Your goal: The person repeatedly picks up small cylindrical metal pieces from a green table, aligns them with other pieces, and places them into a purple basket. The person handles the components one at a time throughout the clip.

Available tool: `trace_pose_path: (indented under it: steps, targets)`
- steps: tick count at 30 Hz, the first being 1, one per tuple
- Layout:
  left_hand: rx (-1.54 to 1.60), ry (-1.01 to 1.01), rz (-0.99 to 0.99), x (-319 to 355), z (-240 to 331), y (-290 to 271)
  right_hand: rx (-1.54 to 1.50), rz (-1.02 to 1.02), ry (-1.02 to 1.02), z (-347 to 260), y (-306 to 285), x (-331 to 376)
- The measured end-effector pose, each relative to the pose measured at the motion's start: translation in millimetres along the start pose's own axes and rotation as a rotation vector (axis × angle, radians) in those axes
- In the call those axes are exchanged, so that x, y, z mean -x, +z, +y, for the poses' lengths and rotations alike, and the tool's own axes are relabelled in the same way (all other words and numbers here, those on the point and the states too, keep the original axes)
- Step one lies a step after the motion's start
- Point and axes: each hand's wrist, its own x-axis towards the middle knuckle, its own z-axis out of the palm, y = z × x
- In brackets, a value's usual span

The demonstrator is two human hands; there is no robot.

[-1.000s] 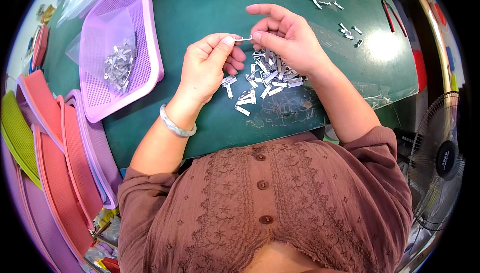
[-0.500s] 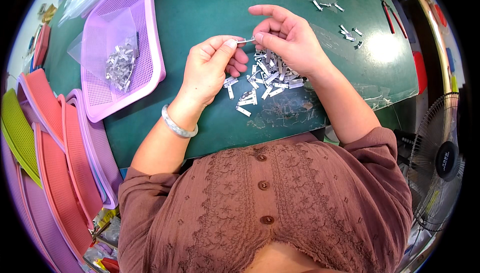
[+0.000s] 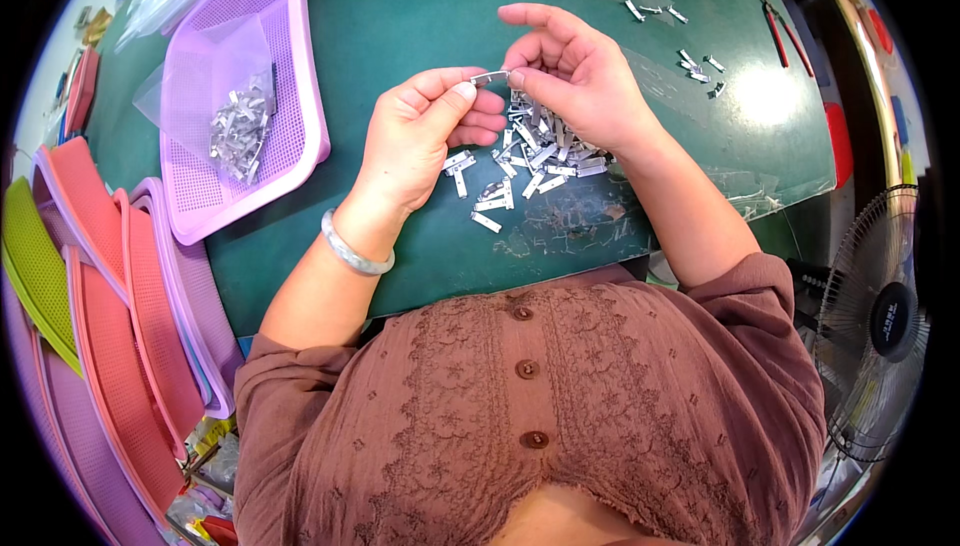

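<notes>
Between my two hands is a small, narrow silvery metal piece (image 3: 490, 77), held up above the green table (image 3: 400, 266). My left hand (image 3: 425, 121) pinches its left end between thumb and forefinger, the other fingers curled behind. At its right end, the thumb and a finger of my right hand (image 3: 575, 76) close on it, while the forefinger stretches out above. Below and partly behind my right hand lies a loose pile of similar small metal pieces (image 3: 545, 151).
A lilac perforated basket (image 3: 315, 96) at left holds a clear bag (image 3: 240, 136) of metal pieces. Coloured baskets (image 3: 110, 346) lean at far left. Several pieces (image 3: 693, 66) lie apart at right, near red-handled pliers (image 3: 785, 36). A fan (image 3: 880, 326) stands at right.
The metal piece has tilted slightly and sits a little higher between my fingers. The curled fingers of my left hand have shifted slightly right. The pile looks the same.
</notes>
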Motion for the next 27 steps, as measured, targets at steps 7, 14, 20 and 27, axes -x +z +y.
trace_pose_path:
  steps: [7, 14, 20, 27]
  targets:
    - [0.044, 0.039, 0.008, -2, -2, 0, 0.114, -0.017, -0.150, 2, 1, 2]
    - [-0.012, 0.089, 0.001, -2, -5, 0, 0.201, 0.001, -0.223, 2, -1, 0]
    - [0.033, 0.043, 0.021, -2, -3, -2, 0.489, 0.023, -0.165, 4, -16, -3]
    - [0.267, -0.048, -0.033, -8, -7, -17, 0.852, -0.121, -0.202, 2, -18, -3]
